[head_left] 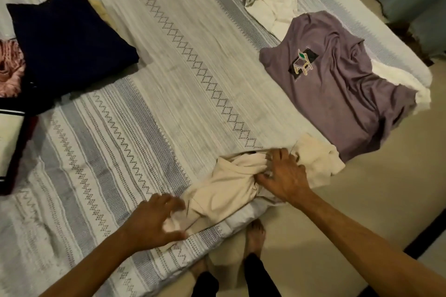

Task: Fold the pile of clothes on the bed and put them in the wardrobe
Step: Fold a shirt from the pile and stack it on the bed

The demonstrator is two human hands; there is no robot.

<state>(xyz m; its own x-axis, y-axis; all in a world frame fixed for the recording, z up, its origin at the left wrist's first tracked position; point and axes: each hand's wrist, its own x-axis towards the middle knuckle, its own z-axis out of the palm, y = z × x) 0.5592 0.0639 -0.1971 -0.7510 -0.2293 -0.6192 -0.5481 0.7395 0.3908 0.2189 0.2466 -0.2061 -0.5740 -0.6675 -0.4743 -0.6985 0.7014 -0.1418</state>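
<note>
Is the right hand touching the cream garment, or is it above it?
Touching. In the head view the right hand lies on the cream garment with spread fingers pressing into the bunched cloth; no gap shows.

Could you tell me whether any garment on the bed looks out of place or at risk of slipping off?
Yes: the purple T-shirt lies rumpled at the bed's right edge, its hem drooping over the side. The cream garment under both hands is bunched at the near edge too. The folded navy garment sits neatly.
</note>
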